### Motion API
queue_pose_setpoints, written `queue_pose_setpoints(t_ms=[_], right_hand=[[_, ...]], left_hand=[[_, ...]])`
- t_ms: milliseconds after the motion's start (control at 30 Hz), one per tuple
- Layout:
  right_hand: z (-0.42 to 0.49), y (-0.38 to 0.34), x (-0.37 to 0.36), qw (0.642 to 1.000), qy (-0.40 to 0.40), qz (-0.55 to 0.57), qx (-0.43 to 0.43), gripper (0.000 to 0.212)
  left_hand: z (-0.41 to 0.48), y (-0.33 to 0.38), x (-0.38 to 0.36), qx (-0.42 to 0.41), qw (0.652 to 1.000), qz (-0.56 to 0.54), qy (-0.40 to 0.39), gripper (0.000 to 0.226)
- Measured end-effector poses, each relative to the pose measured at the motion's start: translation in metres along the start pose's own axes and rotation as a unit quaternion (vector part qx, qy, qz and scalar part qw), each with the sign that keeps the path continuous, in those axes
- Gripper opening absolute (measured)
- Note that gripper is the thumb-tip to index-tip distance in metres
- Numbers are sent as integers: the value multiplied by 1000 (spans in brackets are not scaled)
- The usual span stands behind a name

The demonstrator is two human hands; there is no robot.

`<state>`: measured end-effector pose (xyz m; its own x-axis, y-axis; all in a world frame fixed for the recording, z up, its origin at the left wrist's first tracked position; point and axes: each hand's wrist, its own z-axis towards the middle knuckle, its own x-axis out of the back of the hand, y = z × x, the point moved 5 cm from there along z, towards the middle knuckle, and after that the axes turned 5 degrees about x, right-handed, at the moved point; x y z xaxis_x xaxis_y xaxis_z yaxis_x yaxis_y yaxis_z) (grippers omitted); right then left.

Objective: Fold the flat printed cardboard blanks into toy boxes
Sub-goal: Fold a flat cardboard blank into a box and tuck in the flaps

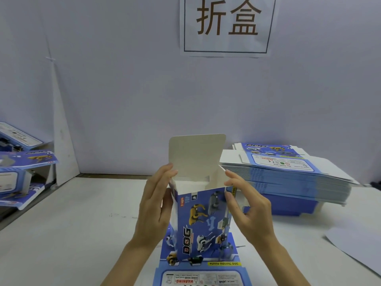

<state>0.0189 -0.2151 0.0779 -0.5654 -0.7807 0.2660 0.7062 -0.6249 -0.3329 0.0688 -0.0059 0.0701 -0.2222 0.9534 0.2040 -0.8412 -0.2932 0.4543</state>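
Head view: far out to the left of the left fingers, a heap of folded boxes in blue print lies tumbled at the table's edge. The left hand lies with its fingers nearly straight and together, laid flat along the upper left side of the box, with the thumb touching the same side lower down; nothing is curled round.

The box stands upright between the two hands, its mouth open and its white top flap rising above both sets of fingertips. Its blue front reads "DOG", with "TOY" near the top edge, among pictures of yellow, grey and white robot dogs. It rests on a flat blank that lies below the wrists, marked "FUNNY MOVING DOG" on a yellow strip and "WARNING" in red, upside down. High on the wall above the fingers hangs a paper sign with "折盒".

The right hand pinches the box's upper right corner: the forefinger rests on the rim, the thumb presses the front face just below, and the other fingers curl behind.

Right of those fingers, apart from them, a thick stack of flat blanks shows "DOG" on top. Farther right lies a white sheet.
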Motion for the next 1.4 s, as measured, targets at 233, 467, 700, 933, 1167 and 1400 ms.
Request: queue_pose_setpoints(t_ms=[233, 467, 700, 933, 1167, 1400], right_hand=[[-4, 5, 0, 999, 20, 9, -47, 21], [-14, 1, -14, 983, 76, 89, -140, 37], [-3, -3, -1, 994, 54, 31, -93, 24], [29, -4, 27, 977, 131, 47, -163, 37], [92, -9, 3, 968, -110, 159, -161, 13], [93, 57, -30, 821, -221, 127, -511, 28]], left_hand=[[-17, -6, 3, -27, 995, 92, 37, 39], [-51, 12, -41, 78, 995, -34, -57, 61], [-29, -1, -31, 240, 948, -205, -26, 101], [-12, -34, -10, 373, 877, -164, -255, 87], [-12, -19, -12, 365, 834, -172, -376, 80], [-16, -26, -11, 397, 842, -91, -353, 69]])
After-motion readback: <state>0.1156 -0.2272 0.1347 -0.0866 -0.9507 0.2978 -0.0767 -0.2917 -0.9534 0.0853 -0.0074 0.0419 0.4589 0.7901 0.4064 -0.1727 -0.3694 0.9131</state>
